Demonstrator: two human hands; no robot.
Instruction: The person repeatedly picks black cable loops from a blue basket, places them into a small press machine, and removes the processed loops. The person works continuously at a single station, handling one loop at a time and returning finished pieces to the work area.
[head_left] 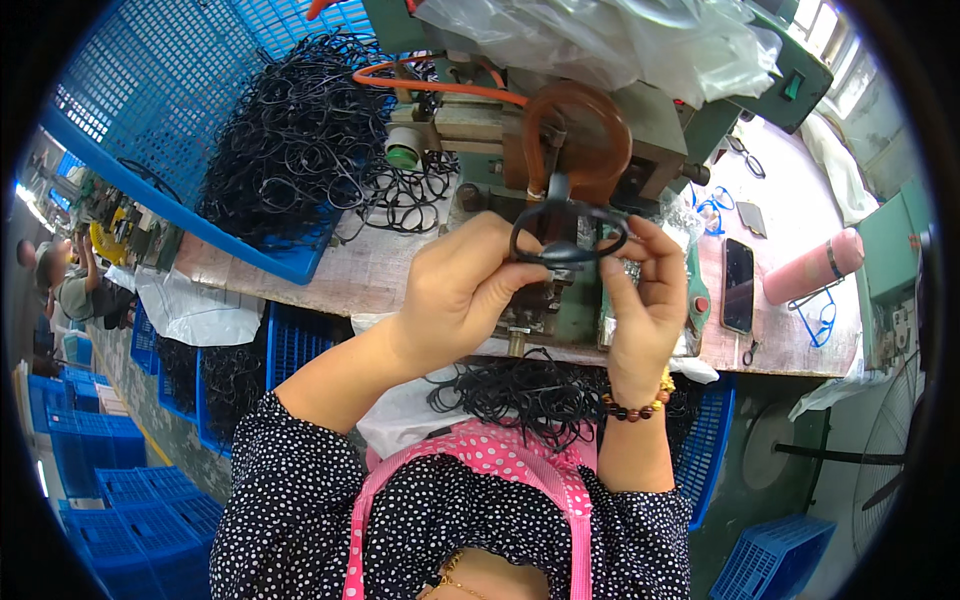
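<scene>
Between both hands, in front of the machine, is a black eyeglass frame [600, 213]. My left hand [455, 290] pinches its left end between thumb and fingers. At the right end, my right hand [645, 305] grips the rim with thumb and fingertips. Right behind the frame stands a green bench machine [575, 305] with a thick brown hose [620, 140] looped at its head. The fingers and frame cover part of the machine's working spot. A heap of black eyeglass frames [525, 390] lies on my lap, below the hands.
A tilted blue basket [130, 185] of tangled black frames [300, 140] stands at the table's left. On the right lie a phone [738, 285], a pink bottle [815, 265] and blue glasses [822, 320]. Blue crates [100, 450] stack on the floor; a person [75, 290] sits far left.
</scene>
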